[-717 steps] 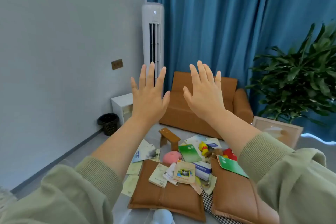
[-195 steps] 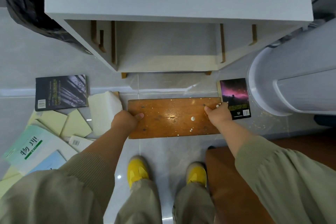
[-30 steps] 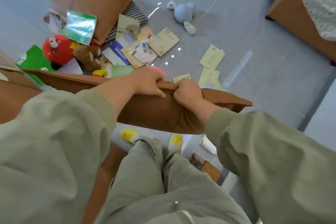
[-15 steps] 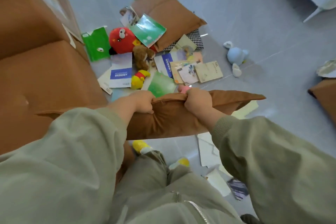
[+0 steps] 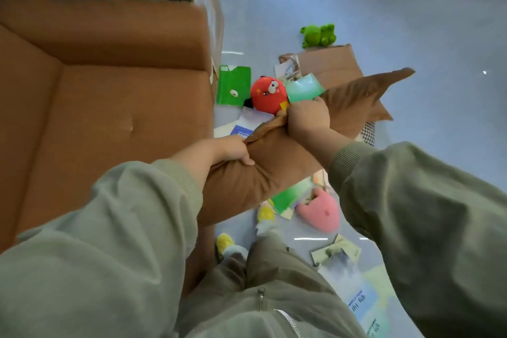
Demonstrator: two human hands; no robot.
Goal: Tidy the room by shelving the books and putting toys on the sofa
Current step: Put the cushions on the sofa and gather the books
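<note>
Cushion: brown cushion [image 5: 274, 170] is held off the floor [image 5: 411, 35] by both hands; its near end is at the outer edge of the sofa seat, and whether it touches cannot be told.
Long axis: slantwise, from that seat edge low by the person's legs, up and away to a pointed corner above a second cushion [image 5: 329, 63] lying on the floor.
Sofa: sofa [image 5: 109, 118] lies to the left of both hands, its seat just beside the cushion's near end.
Left hand: left hand [image 5: 233, 149] has its fingers curled into the cushion's upper edge toward the near end; it is the hand nearer the seat.
Right hand: right hand [image 5: 308, 115] is fisted round a bunch of the same edge about midway along, out over the floor, close to the red plush toy [image 5: 267, 96].
Arms: both reach forward and down, the right stretched further out.
Coming move: probably a swing to the left, the left hand leading onto the seat and the right bringing the far corner round.
Toys: red plush, green frog [image 5: 318, 35] and pink plush [image 5: 319, 211] lie on the floor off the seat edge; none is on the sofa.
Books: green book [image 5: 233, 85] lies beside the sofa's edge; other books [image 5: 356, 302] lie near the person's feet.
</note>
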